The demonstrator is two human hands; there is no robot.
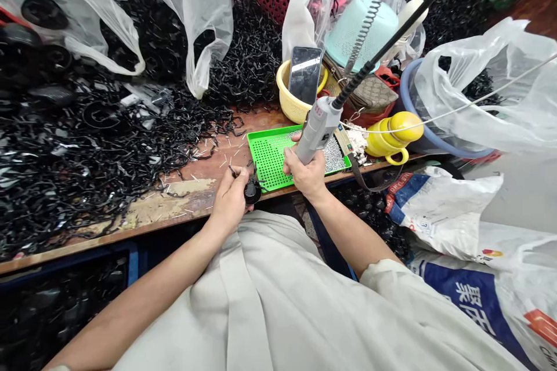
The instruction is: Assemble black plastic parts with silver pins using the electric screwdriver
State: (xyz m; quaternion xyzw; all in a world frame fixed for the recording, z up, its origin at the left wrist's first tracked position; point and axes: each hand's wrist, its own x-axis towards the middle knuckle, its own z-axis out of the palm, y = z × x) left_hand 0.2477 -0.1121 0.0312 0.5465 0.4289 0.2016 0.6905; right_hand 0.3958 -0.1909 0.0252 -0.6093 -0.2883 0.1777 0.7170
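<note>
My left hand (230, 198) is closed around a small black plastic part (252, 190) with a round end, at the table's front edge. Fingers hide some of that part, and thin black pieces stick up from it. In my right hand (310, 173) is a grey electric screwdriver (317, 132), tilted, with a black cable rising from its top; its tip is hidden by the hand. Beneath the screwdriver lies a green perforated tray (270, 157), with many small silvery pieces (334, 155) gathered at its right side.
Black plastic pieces (165, 122) heap the table's left and back. A yellow basket (289, 95) holds a phone (305, 74). A yellow jug (389, 136) and blue tub (413, 93) stand right. A coiled spring (368, 23) hangs overhead; white sacks (444, 203) lie lower right.
</note>
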